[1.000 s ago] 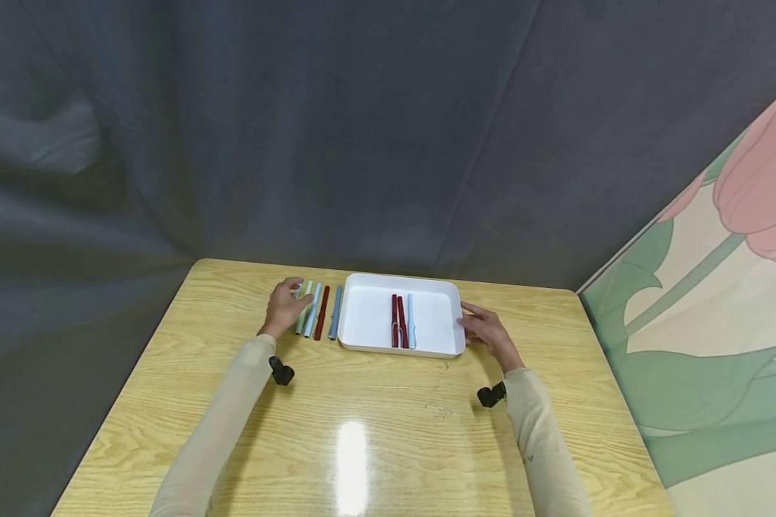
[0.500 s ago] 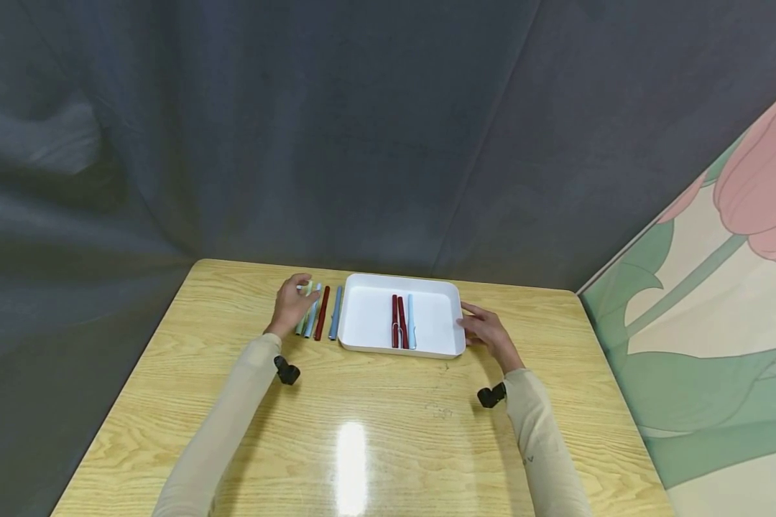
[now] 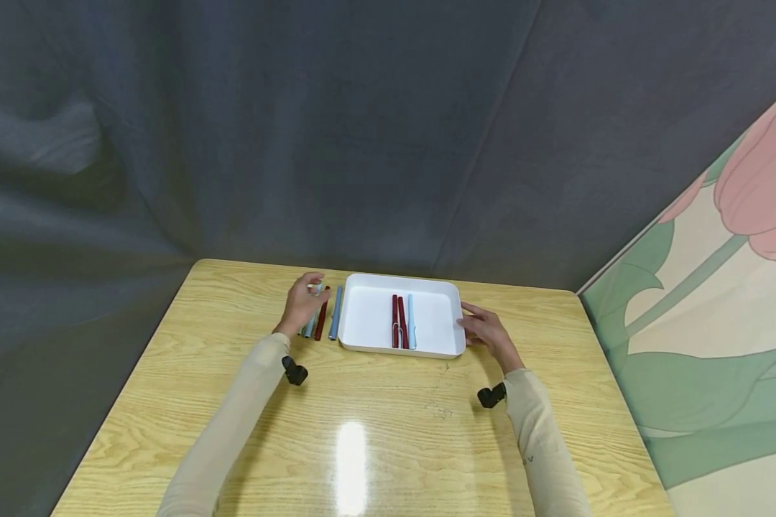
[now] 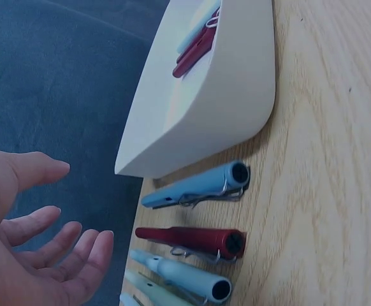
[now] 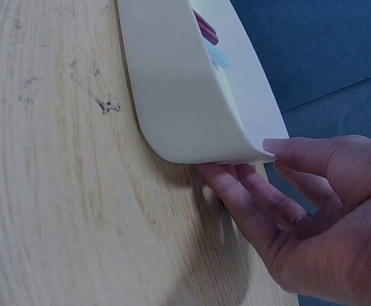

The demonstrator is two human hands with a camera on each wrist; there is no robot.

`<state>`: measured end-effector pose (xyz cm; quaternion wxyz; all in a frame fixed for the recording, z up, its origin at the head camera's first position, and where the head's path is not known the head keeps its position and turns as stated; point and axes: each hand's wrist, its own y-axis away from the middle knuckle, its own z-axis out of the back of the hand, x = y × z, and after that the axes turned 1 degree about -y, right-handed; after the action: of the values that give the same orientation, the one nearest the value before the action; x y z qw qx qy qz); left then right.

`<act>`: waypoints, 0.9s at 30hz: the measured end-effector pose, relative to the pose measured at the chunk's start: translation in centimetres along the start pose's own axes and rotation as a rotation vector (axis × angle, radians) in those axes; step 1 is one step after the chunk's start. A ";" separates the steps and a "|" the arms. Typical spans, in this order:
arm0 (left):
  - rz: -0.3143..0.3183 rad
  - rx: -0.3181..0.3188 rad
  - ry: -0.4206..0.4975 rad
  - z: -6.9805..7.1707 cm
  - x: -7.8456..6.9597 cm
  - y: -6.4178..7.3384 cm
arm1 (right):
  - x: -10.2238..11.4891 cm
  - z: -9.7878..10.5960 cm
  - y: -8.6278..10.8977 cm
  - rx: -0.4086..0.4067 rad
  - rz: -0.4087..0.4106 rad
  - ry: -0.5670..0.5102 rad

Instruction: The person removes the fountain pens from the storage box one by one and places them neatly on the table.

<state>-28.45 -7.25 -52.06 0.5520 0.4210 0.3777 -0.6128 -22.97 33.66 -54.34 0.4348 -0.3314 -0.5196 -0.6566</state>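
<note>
My left hand [image 3: 300, 305] hovers over a row of pens left of the white tray [image 3: 365, 312], thumb and fingers apart with nothing between them. In the left wrist view the row shows a blue pen [image 4: 198, 185] nearest the tray, then a dark red pen [image 4: 192, 238], a light blue pen [image 4: 182, 275] and a pale green pen [image 4: 150, 290]. Another pale pen is cut off at the bottom edge. My right hand [image 5: 326, 210] grips the tray's right end, thumb on the rim and fingers against the outer wall low down. Inside lie two dark red pens [image 3: 394, 319] and a light blue pen [image 3: 411, 323].
The wooden table [image 3: 388, 402] reaches back to a dark grey curtain [image 3: 362, 143]. A wall with painted tulips [image 3: 705, 345] stands at the right. A small black wrist camera [image 3: 294, 371] sits on the left sleeve, and another camera [image 3: 491, 396] on the right.
My left hand has moved to the right along the row, from over the leftmost pens toward the dark red one. The right hand, the tray and the pens have stayed in place.
</note>
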 end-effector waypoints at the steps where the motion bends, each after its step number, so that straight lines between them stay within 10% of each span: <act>1: -0.006 0.004 0.002 -0.1 0.0 0.0 | 0.0 0.0 0.0 0.000 -0.003 0.001; 27: -0.112 0.046 -0.037 -4.9 -0.7 0.4 | 1.1 0.1 0.7 0.023 -0.034 -0.020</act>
<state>-27.52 -2.50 -53.22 0.5138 0.4004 0.3761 -0.6589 -22.76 33.42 -53.04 0.4222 -0.3239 -0.5369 -0.6546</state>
